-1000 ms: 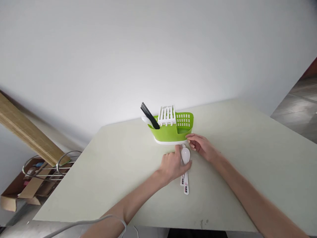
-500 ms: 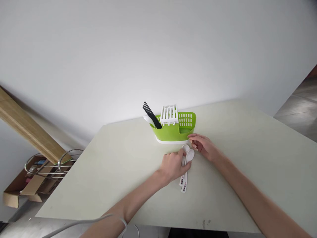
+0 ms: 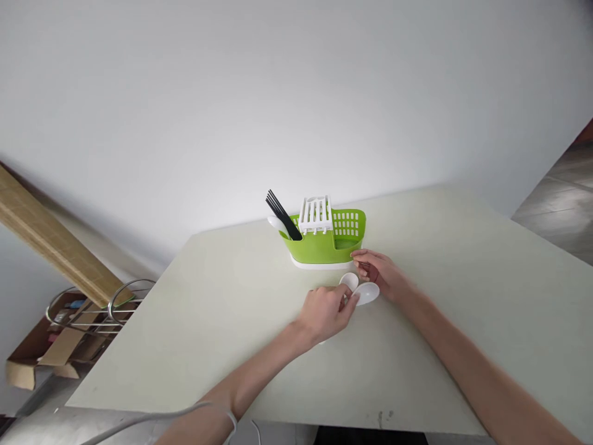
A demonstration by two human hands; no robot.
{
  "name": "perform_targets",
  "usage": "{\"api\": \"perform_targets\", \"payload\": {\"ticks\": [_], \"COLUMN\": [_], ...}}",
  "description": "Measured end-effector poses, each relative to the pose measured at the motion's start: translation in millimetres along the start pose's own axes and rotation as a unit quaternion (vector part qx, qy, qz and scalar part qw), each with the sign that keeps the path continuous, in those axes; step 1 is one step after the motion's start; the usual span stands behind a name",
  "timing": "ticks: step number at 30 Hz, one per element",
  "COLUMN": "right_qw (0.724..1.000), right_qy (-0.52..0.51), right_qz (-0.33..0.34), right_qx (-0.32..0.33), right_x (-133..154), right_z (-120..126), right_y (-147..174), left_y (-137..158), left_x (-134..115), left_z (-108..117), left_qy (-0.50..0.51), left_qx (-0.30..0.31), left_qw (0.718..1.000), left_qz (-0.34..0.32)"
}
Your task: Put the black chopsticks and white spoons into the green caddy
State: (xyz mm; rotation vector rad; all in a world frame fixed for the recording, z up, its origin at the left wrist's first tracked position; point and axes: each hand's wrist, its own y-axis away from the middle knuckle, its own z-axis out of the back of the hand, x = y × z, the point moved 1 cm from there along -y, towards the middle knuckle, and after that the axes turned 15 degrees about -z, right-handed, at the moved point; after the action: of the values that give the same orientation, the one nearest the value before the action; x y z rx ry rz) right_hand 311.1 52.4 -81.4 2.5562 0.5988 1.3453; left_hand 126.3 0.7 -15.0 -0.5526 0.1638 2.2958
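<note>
Two white plastic spoons [image 3: 361, 289] were pinched in the closed left hand [image 3: 324, 312], best kept bunched, while the loosely curled, empty right hand [image 3: 382, 272] steadied the green plastic cutlery caddy [image 3: 324, 244].

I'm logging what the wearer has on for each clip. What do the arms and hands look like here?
Both arms are bare to the frame's edge: no sleeves, no gloves. The left hand and right hand show no rings or watch. A thin white cable loops across the left forearm near the bottom edge.

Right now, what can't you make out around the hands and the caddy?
Head view only:
- Spoon handles: hidden under the left hand; only two white spoon bowls show.
- Right hand fingertips' contact with the green caddy: too small to tell.
- Caddy's contents below its rim: hidden by its wall.
</note>
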Motion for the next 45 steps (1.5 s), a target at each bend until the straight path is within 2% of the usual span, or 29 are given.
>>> {"api": "perform_targets", "payload": {"ticks": [3, 6, 9, 12, 16, 19, 24, 28, 33, 36, 38, 40, 45], "right_qw": [1.0, 1.0, 1.0, 1.0, 1.0, 1.0, 1.0, 1.0, 1.0, 1.0, 1.0, 1.0, 1.0], "right_qy": [0.002, 0.0, -0.003, -0.007, -0.01, -0.011, -0.008, -0.01, -0.011, -0.009, -0.008, -0.007, -0.005], "right_qz": [-0.001, 0.003, 0.005, 0.005, 0.005, 0.004, 0.001, 0.001, 0.002, 0.003, 0.003, 0.003, 0.002], "right_qx": [-0.004, 0.0, 0.002, 0.005, 0.01, 0.009, 0.007, 0.008, 0.012, 0.012, 0.011, 0.01, 0.012], "right_x": [0.1, 0.3, 0.6, 1.1, 1.6, 1.1, -0.9, -1.3, 0.6, 1.3, 1.1, 0.6, 0.0], "right_z": [0.5, 0.6, 0.2, -1.0, -2.7, -2.2, 0.8, 0.8, -1.7, -2.0, -1.6, -1.2, -1.2], "right_y": [-0.7, -0.9, 0.0, 1.9, 3.9, 3.4, -0.2, -0.5, 2.5, 2.9, 2.4, 1.8, 1.8], "left_y": [1.8, 4.6, 9.9, 16.7, 27.2, 34.6, 39.1, 36.9, 38.3, 40.3, 39.7, 36.8, 20.0], "left_x": [-0.9, 1.1, 6.8, 14.8, 27.6, 35.3, 39.1, 39.7, 42.3, 42.3, 41.4, 40.9, 43.3], "left_z": [12.2, 27.8, 42.2, 54.0, 68.2, 77.7, 90.8, 100.5, 111.6, 118.9, 124.0, 129.3, 144.6], "left_qy": [0.163, 0.318, 0.424, 0.499, 0.514, 0.504, 0.484, 0.434, 0.396, 0.4, 0.425, 0.465, 0.574], "left_qx": [-0.065, -0.105, -0.136, -0.176, -0.235, -0.254, -0.254, -0.288, -0.258, -0.267, -0.288, -0.32, -0.413], "left_qw": [0.984, 0.941, 0.891, 0.843, 0.815, 0.815, 0.832, 0.848, 0.876, 0.874, 0.856, 0.825, 0.707], "left_qz": [0.014, 0.04, 0.082, 0.1, 0.126, 0.133, 0.092, 0.099, 0.096, 0.074, 0.055, 0.036, 0.011]}}
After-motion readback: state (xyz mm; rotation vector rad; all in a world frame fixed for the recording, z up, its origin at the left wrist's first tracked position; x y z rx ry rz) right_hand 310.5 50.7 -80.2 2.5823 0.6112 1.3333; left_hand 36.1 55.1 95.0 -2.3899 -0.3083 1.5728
